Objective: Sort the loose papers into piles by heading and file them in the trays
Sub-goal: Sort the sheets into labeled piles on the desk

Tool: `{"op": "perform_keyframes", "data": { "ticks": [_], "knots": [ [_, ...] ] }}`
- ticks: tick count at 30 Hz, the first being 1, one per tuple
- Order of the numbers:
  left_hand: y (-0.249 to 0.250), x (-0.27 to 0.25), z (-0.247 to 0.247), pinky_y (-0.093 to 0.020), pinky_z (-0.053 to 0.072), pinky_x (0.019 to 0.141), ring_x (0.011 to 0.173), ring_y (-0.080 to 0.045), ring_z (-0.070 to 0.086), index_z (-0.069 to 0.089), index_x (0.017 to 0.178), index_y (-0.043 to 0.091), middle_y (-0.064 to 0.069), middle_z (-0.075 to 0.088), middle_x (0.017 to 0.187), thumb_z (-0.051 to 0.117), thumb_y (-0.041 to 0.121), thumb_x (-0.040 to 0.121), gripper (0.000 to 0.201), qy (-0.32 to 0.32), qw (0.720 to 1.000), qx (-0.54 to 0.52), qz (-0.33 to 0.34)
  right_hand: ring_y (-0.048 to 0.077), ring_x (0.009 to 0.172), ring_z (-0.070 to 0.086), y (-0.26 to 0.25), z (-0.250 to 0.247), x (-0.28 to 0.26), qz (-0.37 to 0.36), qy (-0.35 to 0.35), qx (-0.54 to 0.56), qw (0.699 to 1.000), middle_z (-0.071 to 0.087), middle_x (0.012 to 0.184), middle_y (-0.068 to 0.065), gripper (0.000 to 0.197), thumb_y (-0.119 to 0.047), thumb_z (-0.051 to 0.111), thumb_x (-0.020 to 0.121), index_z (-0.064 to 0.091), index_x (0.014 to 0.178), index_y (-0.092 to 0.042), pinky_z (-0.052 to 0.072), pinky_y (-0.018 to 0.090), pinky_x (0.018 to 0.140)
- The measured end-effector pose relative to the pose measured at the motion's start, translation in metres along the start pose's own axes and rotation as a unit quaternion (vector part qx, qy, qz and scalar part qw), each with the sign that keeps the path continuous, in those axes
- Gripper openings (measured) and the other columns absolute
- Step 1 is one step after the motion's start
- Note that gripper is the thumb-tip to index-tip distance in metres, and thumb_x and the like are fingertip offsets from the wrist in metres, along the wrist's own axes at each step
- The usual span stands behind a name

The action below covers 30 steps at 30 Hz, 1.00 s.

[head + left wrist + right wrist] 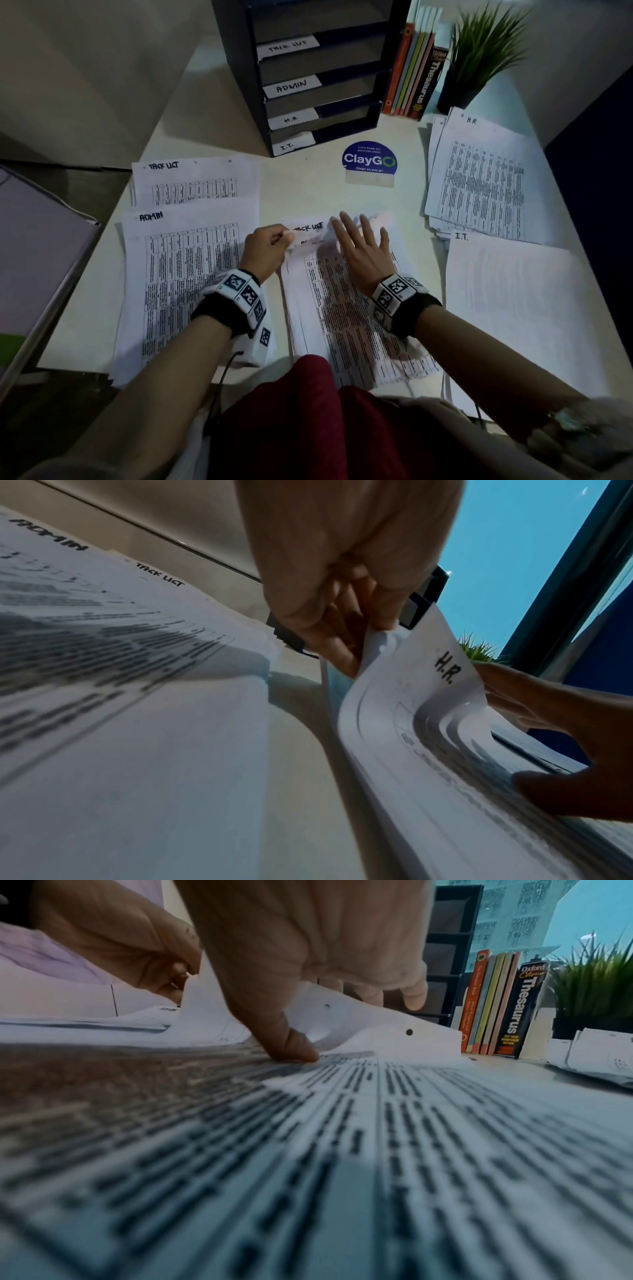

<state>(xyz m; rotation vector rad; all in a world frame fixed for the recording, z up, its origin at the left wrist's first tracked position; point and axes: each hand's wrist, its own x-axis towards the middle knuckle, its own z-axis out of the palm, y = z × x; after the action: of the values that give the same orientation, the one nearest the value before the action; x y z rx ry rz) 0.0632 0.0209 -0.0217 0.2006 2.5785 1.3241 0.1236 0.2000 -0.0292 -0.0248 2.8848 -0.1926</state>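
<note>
An unsorted stack of printed sheets (342,308) lies in front of me at the table's middle. My left hand (284,238) pinches the lifted top-left corner of its upper sheets (373,647). The top one reads TASK LIST (308,228); a curled sheet under it reads H.R. (448,669). My right hand (359,240) lies spread over the stack, its thumb (291,1045) pressing the paper down. Sorted piles lie around: TASK LIST (195,181), ADMIN (178,274), H.R. (479,178), I.T. (507,301). The dark tray unit (349,78) with matching labels stands at the back.
Upright books (414,75) and a potted plant (479,51) stand right of the trays. A blue ClayGo sticker (370,161) lies on the table between the piles. A pale lavender object (34,257) sits off the left edge. My red-clad lap (308,411) meets the near edge.
</note>
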Motion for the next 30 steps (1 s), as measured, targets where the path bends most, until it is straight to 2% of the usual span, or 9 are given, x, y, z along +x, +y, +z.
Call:
{"op": "perform_keyframes", "data": {
  "ticks": [3, 5, 8, 10, 15, 18, 20, 25, 30],
  "knots": [
    [0.000, 0.005, 0.003, -0.020, 0.041, 0.062, 0.062, -0.017, 0.053, 0.065, 0.082, 0.002, -0.006, 0.059, 0.067, 0.052, 0.014, 0.093, 0.021, 0.042, 0.999, 0.008, -0.018, 0.032, 0.143, -0.009, 0.002, 0.003, 0.000, -0.012, 0.015, -0.013, 1.000, -0.011, 0.156, 0.000, 0.083, 0.003, 0.045, 0.086, -0.005, 0.148, -0.021, 0.001, 0.056, 0.112],
    [0.002, 0.007, 0.005, -0.017, 0.036, 0.054, 0.056, -0.015, 0.045, 0.062, 0.077, 0.002, -0.005, 0.052, 0.059, 0.051, 0.015, 0.093, 0.024, 0.049, 0.998, -0.005, -0.047, 0.031, 0.143, -0.001, 0.005, 0.004, 0.000, -0.024, 0.024, -0.030, 0.999, 0.001, 0.156, 0.003, 0.072, 0.002, 0.047, 0.085, 0.015, 0.146, -0.019, 0.001, 0.058, 0.111],
    [-0.002, 0.015, 0.009, -0.024, 0.037, 0.063, 0.064, -0.018, 0.046, 0.062, 0.080, -0.010, -0.014, 0.050, 0.067, 0.050, 0.020, 0.094, 0.035, 0.036, 0.990, -0.083, -0.110, 0.026, 0.134, 0.034, 0.005, 0.008, -0.002, -0.077, 0.079, -0.023, 0.994, 0.044, 0.137, 0.010, 0.037, -0.002, 0.054, 0.083, 0.051, 0.119, -0.012, 0.002, 0.063, 0.107],
    [-0.003, 0.018, 0.010, -0.028, 0.039, 0.068, 0.067, -0.021, 0.048, 0.062, 0.083, -0.011, -0.015, 0.051, 0.070, 0.050, 0.023, 0.094, 0.038, 0.026, 0.982, -0.132, -0.132, 0.026, 0.108, 0.059, 0.006, 0.011, -0.003, -0.113, 0.143, -0.003, 0.983, 0.062, 0.111, 0.009, 0.023, -0.008, 0.069, 0.075, 0.063, 0.097, -0.012, 0.019, 0.065, 0.101],
    [-0.001, 0.016, 0.009, -0.033, 0.043, 0.071, 0.070, -0.024, 0.050, 0.063, 0.076, -0.005, -0.018, 0.053, 0.073, 0.054, 0.025, 0.092, 0.035, -0.014, 0.975, -0.177, -0.131, 0.022, 0.103, 0.059, -0.002, -0.012, 0.001, -0.101, 0.095, 0.186, 0.973, 0.053, 0.129, 0.008, 0.052, -0.042, 0.049, 0.090, 0.042, 0.131, -0.011, 0.027, 0.036, 0.104],
    [0.005, 0.011, 0.008, -0.040, 0.051, 0.074, 0.072, -0.026, 0.057, 0.064, 0.086, -0.008, -0.028, 0.060, 0.079, 0.057, 0.027, 0.090, 0.036, -0.031, 0.972, -0.201, -0.116, 0.025, 0.086, 0.066, -0.007, -0.022, 0.009, -0.079, 0.120, 0.279, 0.949, 0.068, 0.104, 0.009, 0.053, -0.042, 0.033, 0.093, 0.033, 0.138, -0.012, 0.037, 0.039, 0.100],
    [0.012, 0.011, 0.007, -0.037, 0.051, 0.071, 0.068, -0.023, 0.059, 0.064, 0.085, -0.006, -0.019, 0.063, 0.074, 0.056, 0.028, 0.091, 0.036, -0.032, 0.969, -0.214, -0.118, 0.031, 0.081, 0.066, -0.008, -0.024, 0.014, -0.089, 0.121, 0.237, 0.960, 0.071, 0.092, 0.010, 0.048, -0.030, 0.035, 0.094, 0.036, 0.138, -0.011, 0.042, 0.039, 0.094],
    [0.015, 0.020, 0.005, -0.026, 0.044, 0.057, 0.062, -0.020, 0.051, 0.055, 0.068, 0.008, -0.011, 0.052, 0.068, 0.054, 0.032, 0.092, 0.034, -0.025, 0.966, -0.216, -0.142, 0.031, 0.072, 0.067, -0.012, -0.023, 0.018, -0.108, 0.159, 0.161, 0.968, 0.072, 0.089, 0.011, 0.026, -0.004, 0.053, 0.086, 0.060, 0.111, -0.007, 0.043, 0.035, 0.085],
    [0.002, 0.041, 0.001, -0.043, 0.051, 0.080, 0.080, -0.023, 0.052, 0.054, 0.087, 0.013, -0.010, 0.049, 0.085, 0.057, 0.031, 0.090, 0.019, -0.040, 0.969, -0.200, -0.139, 0.026, 0.058, 0.062, -0.012, -0.012, 0.009, -0.134, 0.225, 0.093, 0.961, 0.065, 0.069, 0.007, 0.012, -0.014, 0.073, 0.063, 0.064, 0.071, -0.010, 0.048, 0.039, 0.072]
  ]
}}
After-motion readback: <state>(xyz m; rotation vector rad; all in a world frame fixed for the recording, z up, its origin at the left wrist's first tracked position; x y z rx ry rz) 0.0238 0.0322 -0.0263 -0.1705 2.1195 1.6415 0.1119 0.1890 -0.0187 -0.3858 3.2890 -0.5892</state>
